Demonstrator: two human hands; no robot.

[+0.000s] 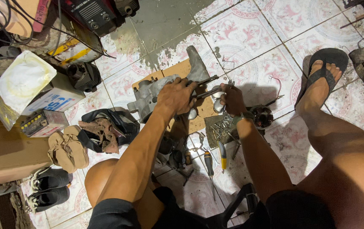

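A grey metal engine casing lies on a brown cardboard sheet on the tiled floor. My left hand rests on the casing and grips the dark handles of a pair of pliers. My right hand sits just to the right, fingers closed around a small shiny metal part at the pliers' tip. Both forearms reach forward from my lap.
Two screwdrivers and small metal parts lie on the floor near my knees. At left are a black cylinder, boxes, a black bag, sandals and black shoes. My right foot in a flip-flop is at right.
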